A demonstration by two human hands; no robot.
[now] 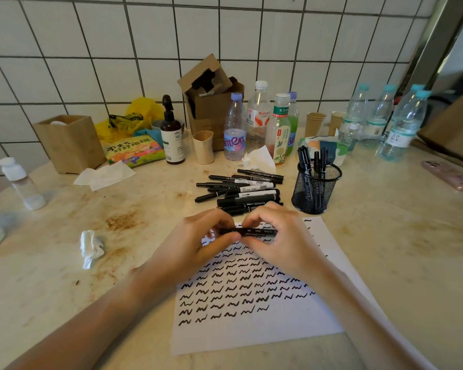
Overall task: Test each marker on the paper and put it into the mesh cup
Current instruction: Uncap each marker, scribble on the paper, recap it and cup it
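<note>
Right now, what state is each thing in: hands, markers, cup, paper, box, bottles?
Left hand: grips one end of the held marker.
Right hand: grips the other end.
Held marker: level above the paper; cap on or off, cannot tell.
Marker pile: lying flat on the table, capped.
Mesh cup: upright, several markers standing in it.
Paper: flat, rows of black squiggles.
Cardboard box: flaps open.
Water bottles: upright, capped.

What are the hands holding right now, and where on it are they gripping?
A black marker, held level above the paper. The left hand pinches its left end, and the right hand grips the right part of its barrel.
</note>
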